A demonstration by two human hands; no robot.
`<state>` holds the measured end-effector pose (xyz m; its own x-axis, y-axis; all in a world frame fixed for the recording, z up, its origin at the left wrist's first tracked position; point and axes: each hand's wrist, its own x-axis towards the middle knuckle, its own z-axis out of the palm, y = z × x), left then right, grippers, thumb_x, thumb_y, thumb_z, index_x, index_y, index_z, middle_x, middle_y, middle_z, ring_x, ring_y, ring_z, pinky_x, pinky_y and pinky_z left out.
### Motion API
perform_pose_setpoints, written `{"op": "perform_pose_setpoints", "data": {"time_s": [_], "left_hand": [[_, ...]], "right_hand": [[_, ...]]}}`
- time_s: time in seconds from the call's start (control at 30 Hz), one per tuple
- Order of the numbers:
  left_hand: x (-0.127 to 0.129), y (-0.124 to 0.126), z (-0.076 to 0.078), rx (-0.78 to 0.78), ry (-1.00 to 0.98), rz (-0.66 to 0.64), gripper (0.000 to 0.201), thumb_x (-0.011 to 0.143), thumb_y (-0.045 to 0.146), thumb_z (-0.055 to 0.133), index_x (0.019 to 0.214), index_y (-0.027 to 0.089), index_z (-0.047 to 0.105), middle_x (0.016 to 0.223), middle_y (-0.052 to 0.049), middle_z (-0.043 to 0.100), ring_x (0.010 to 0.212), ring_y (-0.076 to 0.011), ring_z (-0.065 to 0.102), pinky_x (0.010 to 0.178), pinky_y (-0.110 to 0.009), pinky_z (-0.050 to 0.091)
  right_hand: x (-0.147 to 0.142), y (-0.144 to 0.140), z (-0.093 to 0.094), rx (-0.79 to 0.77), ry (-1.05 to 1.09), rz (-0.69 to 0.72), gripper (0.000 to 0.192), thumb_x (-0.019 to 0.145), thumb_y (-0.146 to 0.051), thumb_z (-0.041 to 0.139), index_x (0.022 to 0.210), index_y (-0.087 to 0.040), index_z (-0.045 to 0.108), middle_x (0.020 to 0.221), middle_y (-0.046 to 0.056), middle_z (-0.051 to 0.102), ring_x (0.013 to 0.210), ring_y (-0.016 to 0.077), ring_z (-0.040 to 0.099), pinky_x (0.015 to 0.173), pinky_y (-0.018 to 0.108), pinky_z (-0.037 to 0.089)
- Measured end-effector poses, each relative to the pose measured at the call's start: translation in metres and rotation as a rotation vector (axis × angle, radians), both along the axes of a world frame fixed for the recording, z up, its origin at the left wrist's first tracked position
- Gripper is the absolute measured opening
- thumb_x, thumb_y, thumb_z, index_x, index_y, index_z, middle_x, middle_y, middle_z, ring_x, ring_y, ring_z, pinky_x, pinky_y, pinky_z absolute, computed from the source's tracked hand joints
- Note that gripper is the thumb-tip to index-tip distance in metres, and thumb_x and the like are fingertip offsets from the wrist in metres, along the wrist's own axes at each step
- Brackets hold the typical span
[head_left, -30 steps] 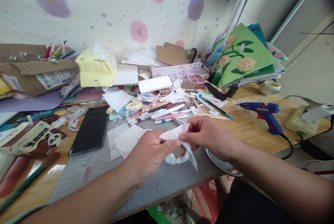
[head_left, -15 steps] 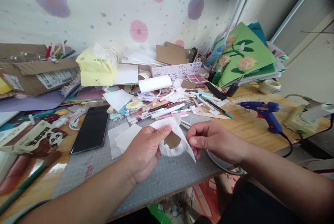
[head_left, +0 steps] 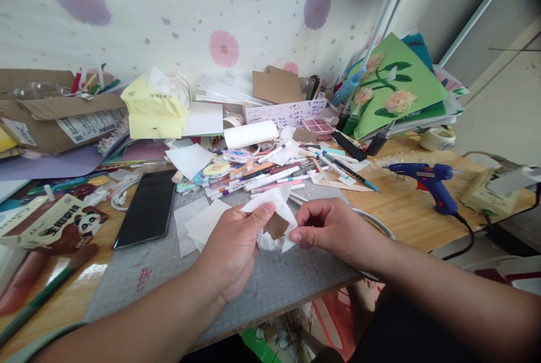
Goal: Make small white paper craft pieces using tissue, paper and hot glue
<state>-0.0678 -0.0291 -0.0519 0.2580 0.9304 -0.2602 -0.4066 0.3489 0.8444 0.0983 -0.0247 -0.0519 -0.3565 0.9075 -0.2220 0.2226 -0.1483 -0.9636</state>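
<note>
My left hand (head_left: 231, 247) and my right hand (head_left: 329, 229) meet over the grey cutting mat (head_left: 160, 264) and both pinch a small white tissue-paper piece (head_left: 274, 211) with a brown cardboard patch at its middle. The left thumb lies on its upper left edge. The right fingertips grip its lower right edge. The piece is held a little above the mat, partly hidden by my fingers.
Loose white paper squares (head_left: 202, 223) and a black phone (head_left: 147, 209) lie left of my hands. Markers (head_left: 270, 180) and scraps crowd the far side. A blue glue gun (head_left: 431, 180) stands at the right on the wooden table. A panda box (head_left: 63, 225) sits far left.
The paper piece was turned and gathered smaller. My right hand shifted from its top edge down to its lower right edge, and the hanging flap was folded in.
</note>
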Motion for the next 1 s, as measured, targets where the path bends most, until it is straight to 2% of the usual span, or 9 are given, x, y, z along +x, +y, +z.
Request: {"op": "perform_pose_setpoints", "data": {"time_s": [0.13, 0.2, 0.27, 0.37, 0.43, 0.67, 0.8, 0.9, 1.0], "left_hand": [[0.002, -0.001, -0.001, 0.021, -0.011, 0.092, 0.02, 0.079, 0.025, 0.065, 0.094, 0.013, 0.07, 0.08, -0.005, 0.073, 0.072, -0.0168, 0.064, 0.067, -0.027, 0.047], [0.002, 0.0, -0.002, 0.013, -0.009, 0.104, 0.019, 0.078, 0.025, 0.065, 0.093, 0.013, 0.07, 0.079, -0.005, 0.073, 0.073, -0.0172, 0.064, 0.069, -0.027, 0.047], [0.001, 0.001, -0.002, 0.003, -0.005, 0.1, 0.018, 0.079, 0.025, 0.064, 0.09, 0.013, 0.07, 0.077, -0.005, 0.073, 0.072, -0.0173, 0.064, 0.068, -0.027, 0.048], [-0.001, 0.004, -0.003, -0.001, 0.0, 0.097, 0.017, 0.08, 0.026, 0.063, 0.085, 0.011, 0.07, 0.074, -0.006, 0.072, 0.069, -0.0163, 0.064, 0.066, -0.027, 0.048], [-0.001, 0.005, -0.003, 0.001, -0.001, 0.105, 0.018, 0.08, 0.027, 0.063, 0.08, 0.01, 0.07, 0.071, -0.006, 0.072, 0.066, -0.0148, 0.063, 0.063, -0.025, 0.048], [0.003, 0.0, -0.003, -0.013, -0.044, 0.167, 0.018, 0.08, 0.026, 0.063, 0.087, 0.011, 0.068, 0.077, -0.007, 0.071, 0.075, -0.0152, 0.064, 0.069, -0.024, 0.05], [0.003, 0.0, -0.005, -0.009, -0.078, 0.185, 0.017, 0.08, 0.029, 0.064, 0.082, 0.012, 0.067, 0.073, -0.006, 0.07, 0.071, -0.016, 0.065, 0.063, -0.024, 0.049], [0.001, 0.004, -0.007, -0.002, -0.072, 0.183, 0.019, 0.08, 0.031, 0.063, 0.079, 0.012, 0.066, 0.071, -0.006, 0.07, 0.068, -0.0158, 0.064, 0.06, -0.024, 0.049], [-0.001, 0.007, -0.007, 0.007, -0.067, 0.179, 0.019, 0.081, 0.03, 0.062, 0.082, 0.011, 0.068, 0.076, -0.007, 0.071, 0.07, -0.015, 0.065, 0.062, -0.023, 0.049]], "right_hand": [[-0.01, -0.001, 0.004, 0.168, -0.285, -0.081, 0.02, 0.069, -0.033, 0.068, 0.063, -0.018, 0.056, 0.056, -0.004, 0.05, 0.053, 0.0095, 0.041, 0.049, 0.023, 0.031], [-0.012, -0.001, 0.005, 0.217, -0.355, -0.107, 0.021, 0.069, -0.033, 0.067, 0.062, -0.018, 0.055, 0.057, -0.003, 0.051, 0.054, 0.0102, 0.042, 0.05, 0.024, 0.032], [-0.011, -0.002, 0.005, 0.201, -0.284, -0.085, 0.022, 0.071, -0.036, 0.066, 0.065, -0.018, 0.055, 0.058, -0.003, 0.051, 0.055, 0.0107, 0.044, 0.051, 0.024, 0.035], [-0.006, -0.001, 0.004, 0.066, -0.017, 0.002, 0.025, 0.075, -0.042, 0.061, 0.073, -0.017, 0.055, 0.064, -0.002, 0.052, 0.057, 0.0108, 0.048, 0.054, 0.024, 0.04], [-0.004, -0.001, 0.003, 0.012, 0.067, 0.024, 0.024, 0.076, -0.041, 0.06, 0.076, -0.017, 0.055, 0.067, -0.002, 0.052, 0.059, 0.0108, 0.049, 0.055, 0.025, 0.043], [-0.018, -0.003, 0.003, 0.277, -0.25, -0.111, 0.014, 0.069, -0.023, 0.063, 0.067, -0.019, 0.049, 0.064, -0.003, 0.051, 0.059, 0.0108, 0.047, 0.053, 0.023, 0.039], [-0.023, -0.002, 0.001, 0.316, -0.33, -0.139, 0.017, 0.069, -0.023, 0.063, 0.065, -0.019, 0.047, 0.062, -0.003, 0.051, 0.057, 0.0113, 0.047, 0.052, 0.024, 0.037], [-0.018, -0.001, 0.0, 0.328, -0.283, -0.094, 0.018, 0.07, -0.028, 0.066, 0.07, -0.019, 0.051, 0.066, -0.002, 0.053, 0.061, 0.0123, 0.048, 0.054, 0.025, 0.038], [-0.01, 0.002, -0.001, 0.221, -0.046, -0.016, 0.022, 0.076, -0.038, 0.062, 0.078, -0.018, 0.055, 0.071, -0.001, 0.054, 0.065, 0.0127, 0.051, 0.056, 0.025, 0.042]]}}
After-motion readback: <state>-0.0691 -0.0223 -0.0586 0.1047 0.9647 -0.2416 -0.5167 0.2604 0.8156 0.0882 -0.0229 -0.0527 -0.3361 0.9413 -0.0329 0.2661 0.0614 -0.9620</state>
